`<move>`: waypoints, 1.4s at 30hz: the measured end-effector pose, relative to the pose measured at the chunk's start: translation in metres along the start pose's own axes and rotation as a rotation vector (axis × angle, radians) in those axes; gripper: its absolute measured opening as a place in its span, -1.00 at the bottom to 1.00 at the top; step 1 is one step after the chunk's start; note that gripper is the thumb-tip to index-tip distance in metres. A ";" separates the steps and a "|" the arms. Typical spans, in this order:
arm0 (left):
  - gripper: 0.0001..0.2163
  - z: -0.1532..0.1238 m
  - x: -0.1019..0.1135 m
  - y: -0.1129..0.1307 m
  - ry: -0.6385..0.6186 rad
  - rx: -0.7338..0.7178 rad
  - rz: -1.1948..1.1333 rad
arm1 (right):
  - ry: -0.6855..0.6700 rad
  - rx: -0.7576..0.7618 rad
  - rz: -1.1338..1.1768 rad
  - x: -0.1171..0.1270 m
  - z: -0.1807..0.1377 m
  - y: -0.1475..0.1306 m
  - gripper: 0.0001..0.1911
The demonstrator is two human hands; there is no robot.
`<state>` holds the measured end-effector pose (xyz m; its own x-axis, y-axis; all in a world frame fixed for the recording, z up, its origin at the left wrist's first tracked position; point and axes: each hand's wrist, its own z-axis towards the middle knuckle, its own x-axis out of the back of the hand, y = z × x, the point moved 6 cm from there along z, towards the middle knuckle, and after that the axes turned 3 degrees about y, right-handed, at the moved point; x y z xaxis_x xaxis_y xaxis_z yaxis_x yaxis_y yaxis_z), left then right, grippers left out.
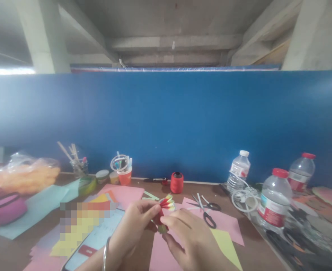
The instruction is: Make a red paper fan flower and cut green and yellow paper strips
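Both hands meet over the desk around a small pleated paper fan (168, 203) in red, yellow and white. My left hand (136, 222) pinches its folds between thumb and fingers, with a silver bangle on the wrist. On the other side, my right hand (192, 237) has its fingers closed on the lower end, which they partly cover. Pink paper (161, 254) lies beneath the hands. Black-handled scissors (209, 220) rest open on more pink paper to the right. Behind the fan stands a spool of red thread (177, 183).
A phone or tablet (98, 233), partly blurred out, lies by my left forearm. Plastic bottles (274, 199) and a white cable (244, 199) crowd the right. An orange cup of pens (125, 177), a pink bowl (6, 209) and a blue partition (166, 120) are beyond.
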<state>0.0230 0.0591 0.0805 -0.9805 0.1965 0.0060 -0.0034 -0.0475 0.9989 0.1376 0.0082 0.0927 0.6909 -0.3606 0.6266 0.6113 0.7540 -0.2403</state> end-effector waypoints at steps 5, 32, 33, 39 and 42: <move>-0.68 -0.011 -0.016 -0.014 -0.155 0.059 -0.082 | -0.123 -0.172 0.142 0.000 0.002 0.005 -0.86; -0.81 0.008 -0.010 -0.127 -0.063 -0.167 0.730 | 0.155 -0.889 0.108 -0.088 0.021 0.238 -0.17; -0.82 0.008 -0.011 -0.128 -0.070 -0.170 0.739 | 0.169 -0.892 0.132 -0.089 0.020 0.240 -0.20; -0.87 0.004 -0.012 -0.120 -0.004 -0.171 0.666 | 0.291 -0.827 0.375 -0.047 -0.001 0.230 -0.22; -0.88 0.001 -0.010 -0.107 0.039 -0.210 0.519 | 0.308 -0.785 0.706 -0.026 -0.007 0.201 -0.30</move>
<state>0.0335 0.0628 -0.0264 -0.8705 0.0592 0.4885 0.4463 -0.3232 0.8345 0.2453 0.1652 0.0225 0.9816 -0.1897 -0.0233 0.0403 0.3247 -0.9450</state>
